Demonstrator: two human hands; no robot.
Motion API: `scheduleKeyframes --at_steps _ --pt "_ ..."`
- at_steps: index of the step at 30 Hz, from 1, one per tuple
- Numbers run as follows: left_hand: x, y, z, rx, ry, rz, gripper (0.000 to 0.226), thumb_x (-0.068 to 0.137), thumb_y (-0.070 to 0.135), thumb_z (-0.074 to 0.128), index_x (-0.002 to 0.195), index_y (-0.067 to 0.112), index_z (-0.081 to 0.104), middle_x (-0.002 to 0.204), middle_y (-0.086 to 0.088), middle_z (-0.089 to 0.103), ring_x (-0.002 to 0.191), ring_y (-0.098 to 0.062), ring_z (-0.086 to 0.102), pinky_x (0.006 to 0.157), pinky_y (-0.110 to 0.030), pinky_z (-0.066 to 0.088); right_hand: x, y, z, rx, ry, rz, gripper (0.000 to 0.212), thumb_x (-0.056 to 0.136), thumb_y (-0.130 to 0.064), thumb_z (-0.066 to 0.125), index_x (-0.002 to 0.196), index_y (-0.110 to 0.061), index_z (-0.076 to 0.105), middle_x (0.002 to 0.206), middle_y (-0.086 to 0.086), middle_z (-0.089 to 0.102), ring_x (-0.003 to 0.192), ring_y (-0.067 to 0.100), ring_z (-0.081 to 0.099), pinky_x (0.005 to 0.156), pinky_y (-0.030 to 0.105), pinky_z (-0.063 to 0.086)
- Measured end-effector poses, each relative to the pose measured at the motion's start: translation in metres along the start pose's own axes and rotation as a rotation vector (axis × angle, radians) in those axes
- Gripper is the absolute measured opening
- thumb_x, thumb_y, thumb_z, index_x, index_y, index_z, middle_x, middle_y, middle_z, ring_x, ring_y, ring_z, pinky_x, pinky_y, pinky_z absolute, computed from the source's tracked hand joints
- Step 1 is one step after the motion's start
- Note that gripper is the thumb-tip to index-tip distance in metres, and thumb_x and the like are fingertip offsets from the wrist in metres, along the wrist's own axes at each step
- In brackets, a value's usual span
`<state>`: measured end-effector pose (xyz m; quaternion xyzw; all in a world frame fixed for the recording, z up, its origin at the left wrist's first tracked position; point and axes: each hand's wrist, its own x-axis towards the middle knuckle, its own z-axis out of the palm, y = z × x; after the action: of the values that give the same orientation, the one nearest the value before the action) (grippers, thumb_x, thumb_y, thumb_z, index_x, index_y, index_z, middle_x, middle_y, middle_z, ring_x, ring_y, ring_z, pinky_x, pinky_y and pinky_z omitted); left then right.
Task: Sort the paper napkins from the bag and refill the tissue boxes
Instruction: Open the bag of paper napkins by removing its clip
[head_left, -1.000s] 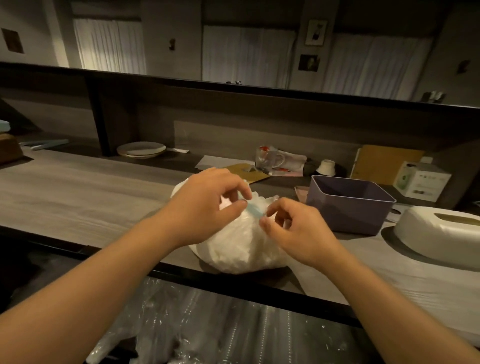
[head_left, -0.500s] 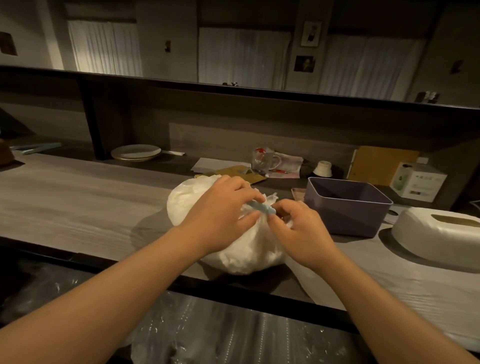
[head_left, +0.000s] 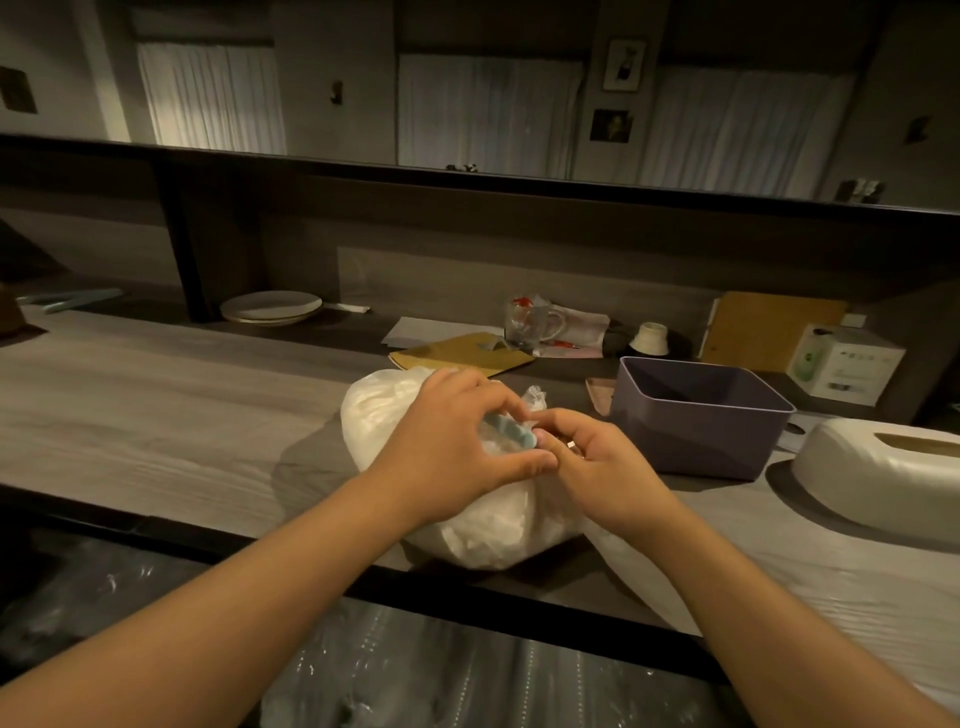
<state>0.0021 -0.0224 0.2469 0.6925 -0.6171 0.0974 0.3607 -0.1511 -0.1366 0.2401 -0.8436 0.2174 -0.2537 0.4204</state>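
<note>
a: where's the bag (head_left: 467, 525)?

b: on the worktop (head_left: 156, 415) near its front edge, a full white plastic bag, knotted or clipped at the top. both hands are on that top.

a: what's the left hand (head_left: 447, 447) doing?

b: it lies over the bag's top, fingers curled. finger and thumb pinch a small pale blue clip (head_left: 511, 431) that sits on the gathered neck.

a: and the right hand (head_left: 597, 462)?

b: fingers curled too, tips meeting the left thumb right at the clip. its grip is on the neck or the clip; i cannot tell which. a twist of plastic pokes up just behind the fingers.

a: the boxes?

b: a purple bin (head_left: 696, 415), open on top, stands just right of the bag, behind the right hand. further right a white tissue box (head_left: 883, 478) with a slot on top, resting on a white cloth (head_left: 831, 587).

a: anything behind?

b: along the back, a stack of plates (head_left: 270, 306), a glass mug (head_left: 530, 322), a small white cup (head_left: 649, 338) turned upside down, a brown envelope (head_left: 457, 353), and a white carton (head_left: 847, 364) at far right.
</note>
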Motion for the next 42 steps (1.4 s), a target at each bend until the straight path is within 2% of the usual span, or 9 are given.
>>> scheduleKeyframes --at_steps 3,6,11,19,22,28,32,36,42 --pt "-0.003 0.000 0.002 -0.010 0.041 -0.008 0.038 0.078 0.067 0.068 0.106 0.041 0.070 0.098 0.022 0.058 0.098 -0.001 0.050 0.083 -0.018 0.040 0.003 0.001 0.001 -0.025 -0.012 0.010 0.023 0.106 -0.023 0.051 0.113 -0.037 0.068 0.106 -0.018 0.071 0.101 -0.004 0.062 0.091 0.025 0.051" --pt "-0.005 0.000 0.007 -0.027 0.099 -0.019 0.038 0.079 0.065 0.065 0.103 0.037 0.074 0.093 0.019 0.064 0.093 -0.002 0.054 0.080 -0.019 0.043 0.007 0.007 0.003 -0.046 -0.014 0.006 0.023 0.106 -0.026 0.051 0.120 -0.035 0.067 0.111 -0.013 0.070 0.106 0.003 0.063 0.098 0.035 0.053" --pt "-0.007 -0.001 0.010 -0.031 0.151 -0.039 0.041 0.083 0.062 0.063 0.107 0.032 0.079 0.095 0.014 0.073 0.092 -0.005 0.061 0.081 -0.027 0.051 0.016 0.019 0.012 -0.136 -0.005 0.026 0.018 0.103 -0.043 0.048 0.111 -0.054 0.059 0.116 -0.011 0.060 0.119 0.021 0.052 0.105 0.053 0.045" --pt "-0.012 0.001 0.007 -0.095 0.188 -0.078 0.027 0.091 0.044 0.067 0.111 0.030 0.079 0.097 0.010 0.078 0.087 -0.003 0.066 0.078 -0.026 0.056 0.022 0.018 0.020 -0.163 -0.011 0.025 0.010 0.101 -0.054 0.046 0.104 -0.056 0.056 0.110 -0.017 0.059 0.117 0.017 0.050 0.106 0.053 0.044" --pt "-0.013 0.003 0.007 -0.141 0.187 -0.092 0.028 0.091 0.044 0.062 0.109 0.031 0.079 0.098 0.017 0.076 0.087 0.006 0.065 0.080 -0.012 0.052 0.020 0.019 0.022 -0.181 0.001 0.022 0.011 0.104 -0.046 0.047 0.109 -0.048 0.058 0.105 -0.020 0.059 0.118 0.012 0.047 0.110 0.051 0.037" --pt "-0.015 0.002 0.003 -0.274 0.193 -0.265 0.042 0.078 0.057 0.077 0.113 0.036 0.068 0.106 0.022 0.067 0.101 0.008 0.063 0.084 -0.011 0.052 0.018 0.020 0.016 -0.031 -0.034 0.034 0.049 0.082 -0.072 0.047 0.120 -0.046 0.063 0.111 -0.014 0.064 0.118 0.018 0.052 0.101 0.051 0.048" --pt "-0.017 -0.001 -0.002 -0.298 0.114 -0.323 0.053 0.069 0.066 0.075 0.111 0.034 0.072 0.105 0.020 0.070 0.100 0.005 0.065 0.089 -0.020 0.055 0.018 0.020 0.014 -0.085 -0.040 -0.051 0.033 0.085 -0.070 0.049 0.104 -0.047 0.065 0.098 -0.016 0.068 0.107 0.013 0.059 0.097 0.048 0.050" --pt "-0.023 -0.002 0.001 -0.361 0.124 -0.329 0.052 0.068 0.059 0.080 0.111 0.030 0.078 0.100 0.024 0.073 0.097 0.015 0.064 0.089 -0.010 0.052 0.019 0.024 0.016 -0.142 -0.015 -0.101 0.035 0.084 -0.075 0.049 0.093 -0.044 0.063 0.088 -0.014 0.064 0.095 0.016 0.058 0.089 0.051 0.051" --pt "-0.038 -0.006 0.008 -0.458 0.158 -0.326 0.052 0.068 0.062 0.075 0.110 0.030 0.079 0.104 0.021 0.076 0.101 0.010 0.067 0.095 -0.021 0.055 0.017 0.020 0.015 -0.242 -0.067 -0.160 0.055 0.082 -0.081 0.043 0.083 -0.028 0.060 0.081 -0.014 0.056 0.090 0.008 0.047 0.082 0.040 0.042"
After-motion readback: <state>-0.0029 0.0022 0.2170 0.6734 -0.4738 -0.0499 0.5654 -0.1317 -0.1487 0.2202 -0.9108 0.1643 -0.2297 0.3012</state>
